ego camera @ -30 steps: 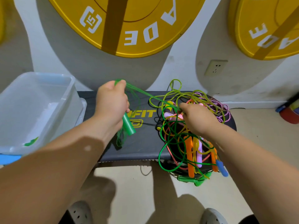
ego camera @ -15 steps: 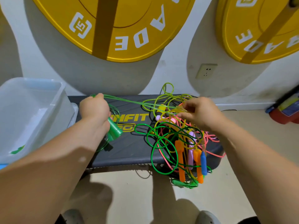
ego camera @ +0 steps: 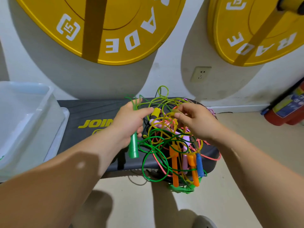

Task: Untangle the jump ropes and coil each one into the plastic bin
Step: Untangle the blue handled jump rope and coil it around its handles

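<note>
Ropes [ego camera: 172, 145], where?
— Tangled heap on the bench's [ego camera: 92, 109] right end; orange, blue and pink handles hang over its front edge.
— Hands?
— Left hand [ego camera: 130, 122] grips a green handle [ego camera: 133, 146] plus green cord; right hand [ego camera: 197, 124] pinches a yellow cord [ego camera: 171, 114] atop the heap.
— Bin?
— Plastic bin [ego camera: 32, 116] sits left of the bench.
— Writing?
— "JOIN" on the bench; "ADE" and "15" on the yellow plates [ego camera: 125, 22] above it.

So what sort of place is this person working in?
Most likely a gym or its storeroom: big yellow weight plates hang against the wall, and the tangled jump ropes lie on a black exercise bench.
</note>
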